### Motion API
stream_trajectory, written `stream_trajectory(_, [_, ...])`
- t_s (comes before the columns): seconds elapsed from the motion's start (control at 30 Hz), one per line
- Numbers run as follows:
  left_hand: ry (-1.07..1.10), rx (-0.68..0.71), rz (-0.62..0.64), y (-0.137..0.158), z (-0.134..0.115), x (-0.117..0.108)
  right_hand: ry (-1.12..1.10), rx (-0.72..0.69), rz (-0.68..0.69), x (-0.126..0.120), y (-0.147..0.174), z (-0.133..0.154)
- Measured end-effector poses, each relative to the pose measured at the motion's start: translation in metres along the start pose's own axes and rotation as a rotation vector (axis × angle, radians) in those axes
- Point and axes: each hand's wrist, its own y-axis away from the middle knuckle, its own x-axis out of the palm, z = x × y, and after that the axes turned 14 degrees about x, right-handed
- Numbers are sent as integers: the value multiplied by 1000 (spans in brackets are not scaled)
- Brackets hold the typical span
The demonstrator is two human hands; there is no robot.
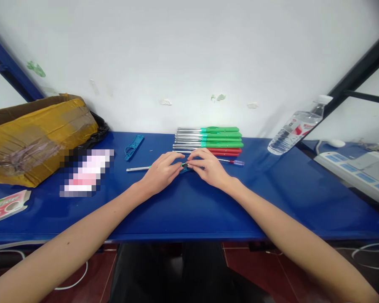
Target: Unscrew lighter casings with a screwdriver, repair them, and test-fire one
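Note:
At the middle of the desk my left hand (162, 172) is closed round a partly opened stick lighter. Its silver metal tube (138, 169) sticks out to the left, and a bit of its blue handle (185, 170) shows between my hands. Opposite, my right hand (206, 167) pinches at a small dark part at the lighter's inner end; the fingers hide most of it. A loose blue handle half (134, 147) lies back left, with a tiny piece (150, 150) beside it. Just behind my right hand rests a screwdriver (236, 162) with a purple, clear handle.
Several green stick lighters (224, 136) and red ones (230, 151) lie in a row by the wall. A water bottle (295, 126) leans at right near a white power strip (360, 172). At left are a taped carton (44, 143) and a cardboard piece (8, 206).

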Motion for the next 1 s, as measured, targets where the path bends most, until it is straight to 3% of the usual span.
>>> stream_trajectory(0.37, [48,-84,-13,0,3,3,5,88,-54,-4,-2,0])
stream_trajectory(1.0, [122,-105,-32,0,4,5,-39,65,-56,-4,-3,2])
